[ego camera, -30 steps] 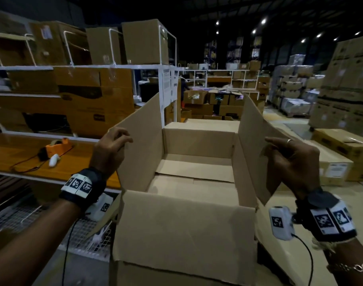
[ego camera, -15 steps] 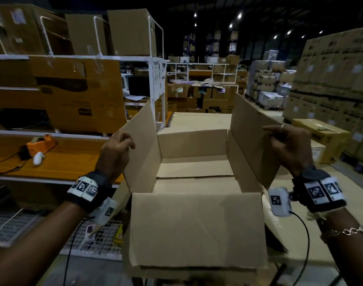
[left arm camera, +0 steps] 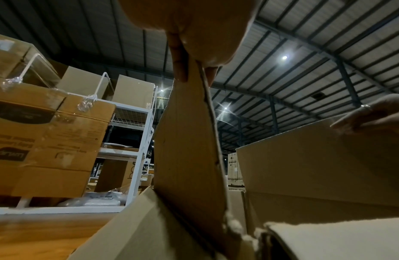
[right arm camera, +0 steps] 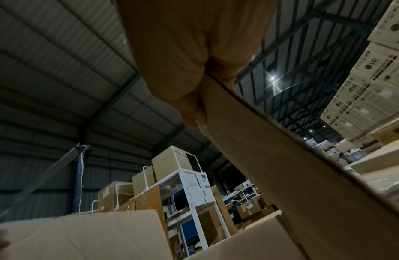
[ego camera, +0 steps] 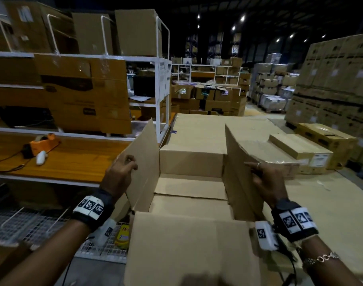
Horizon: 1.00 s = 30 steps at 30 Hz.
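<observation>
Near flap of carton is cut off below

left hand and right hand drawn closer together; left flap and right flap swung inward, standing steeper

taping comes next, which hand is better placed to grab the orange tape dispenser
Left, probably: the left hand grips the left flap beside the shelf with the tape dispenser; the right hand grips the right flap, farther off.

The left arm and right arm reach forward, wrists raised. The left grip pinches the left flap at its top edge. The right grip pinches the right flap, one finger straight.
</observation>
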Available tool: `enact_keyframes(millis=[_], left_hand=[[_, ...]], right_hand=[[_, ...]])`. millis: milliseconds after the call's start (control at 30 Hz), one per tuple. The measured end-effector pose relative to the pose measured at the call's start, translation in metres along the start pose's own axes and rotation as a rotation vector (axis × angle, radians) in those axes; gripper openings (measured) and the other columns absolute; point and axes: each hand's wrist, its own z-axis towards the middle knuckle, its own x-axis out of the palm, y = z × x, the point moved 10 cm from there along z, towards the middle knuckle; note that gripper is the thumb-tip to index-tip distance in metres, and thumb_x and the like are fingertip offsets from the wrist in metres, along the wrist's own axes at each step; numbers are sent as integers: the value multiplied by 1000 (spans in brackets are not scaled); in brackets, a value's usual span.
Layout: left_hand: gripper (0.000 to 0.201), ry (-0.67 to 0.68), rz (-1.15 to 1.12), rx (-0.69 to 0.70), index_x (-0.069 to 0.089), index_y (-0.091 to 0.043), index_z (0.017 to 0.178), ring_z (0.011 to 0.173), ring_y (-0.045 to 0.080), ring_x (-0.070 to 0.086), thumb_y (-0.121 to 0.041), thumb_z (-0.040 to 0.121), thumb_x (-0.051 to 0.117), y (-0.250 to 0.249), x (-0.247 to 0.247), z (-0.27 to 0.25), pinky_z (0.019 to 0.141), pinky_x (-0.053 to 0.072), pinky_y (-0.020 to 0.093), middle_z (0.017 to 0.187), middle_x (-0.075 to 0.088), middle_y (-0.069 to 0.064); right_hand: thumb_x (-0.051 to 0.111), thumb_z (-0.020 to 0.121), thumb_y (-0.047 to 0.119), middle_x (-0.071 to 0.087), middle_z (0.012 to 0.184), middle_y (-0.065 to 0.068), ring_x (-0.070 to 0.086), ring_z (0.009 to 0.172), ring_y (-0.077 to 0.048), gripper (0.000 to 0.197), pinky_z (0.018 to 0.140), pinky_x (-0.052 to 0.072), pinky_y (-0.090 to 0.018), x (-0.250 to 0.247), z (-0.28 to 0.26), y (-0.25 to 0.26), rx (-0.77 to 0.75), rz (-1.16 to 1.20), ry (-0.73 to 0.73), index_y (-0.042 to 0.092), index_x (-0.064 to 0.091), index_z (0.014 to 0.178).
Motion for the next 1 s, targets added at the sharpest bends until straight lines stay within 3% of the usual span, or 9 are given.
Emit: enact_keyframes(millis=[200, 333, 467, 567, 633, 667, 733, 833, 1000], left_hand=[[29, 19, 44, -54, 70, -2, 80, 86, 49, 67, 16, 62, 84, 8, 9, -6, 55, 59, 48, 100, 67, 24], [25, -6, 50, -193, 71, -4, 90, 95, 47, 62, 11, 71, 79, 23, 6, -8, 61, 60, 53, 108, 63, 22], [47, 54, 189, -338, 68, -17, 115, 118, 40, 47, -9, 71, 82, 34, 4, -16, 90, 48, 56, 132, 55, 13], [58, 139, 344, -400, 64, -27, 124, 146, 41, 23, -27, 68, 81, 30, 3, -18, 110, 25, 61, 157, 35, 11], [62, 172, 427, -401, 64, -29, 125, 152, 40, 8, -38, 65, 81, 19, 2, -15, 115, 14, 62, 163, 22, 12], [64, 199, 469, -396, 64, -30, 126, 153, 40, 4, -44, 66, 80, 13, 4, -13, 116, 12, 63, 164, 18, 13], [65, 274, 531, -391, 62, -33, 128, 153, 41, -1, -55, 68, 74, 4, 12, -10, 118, 10, 62, 164, 15, 14], [65, 413, 578, -372, 54, -37, 133, 153, 41, -5, -63, 75, 63, -5, 34, -10, 120, 3, 62, 165, 14, 13], [67, 581, 558, -341, 46, -31, 144, 154, 40, 1, -60, 84, 58, -18, 73, -19, 120, 0, 63, 166, 18, 13]], right_hand=[[70, 71, -18, 71, 115, -18, 68, 102, -36, 55, 89, 57, -50, 17, -3, 3, -36, -97, 27, 7, 71, 120], [71, 75, -15, 71, 115, -19, 69, 102, -35, 48, 91, 54, -42, 2, -6, -7, 9, -126, -32, 4, 70, 118], [71, 82, -3, 68, 123, -14, 66, 107, -34, 36, 91, 52, -39, -25, -10, -28, 130, -131, -80, 11, 72, 115], [75, 82, 5, 49, 149, -13, 61, 115, -36, 25, 87, 53, -42, -35, -19, -26, 176, -266, -27, 10, 72, 107], [77, 80, 5, 36, 157, -16, 58, 119, -40, 21, 87, 55, -47, -40, -24, -18, 160, -416, -15, 6, 69, 100], [78, 76, 3, 32, 158, -19, 50, 129, -43, 29, 95, 52, -55, -42, -25, -15, 142, -508, -15, 4, 68, 104], [77, 71, 1, 25, 160, -23, 28, 145, -44, 52, 113, 30, -65, -45, -25, -8, 125, -661, -1, 6, 65, 121], [77, 72, 6, 29, 158, -26, 20, 149, -42, 54, 121, 7, -64, -38, -24, 17, 51, -732, 16, 7, 65, 125], [76, 82, 24, 46, 151, -17, 41, 141, -32, 39, 119, 26, -56, 28, -32, 45, 23, -553, 305, 15, 69, 120]])
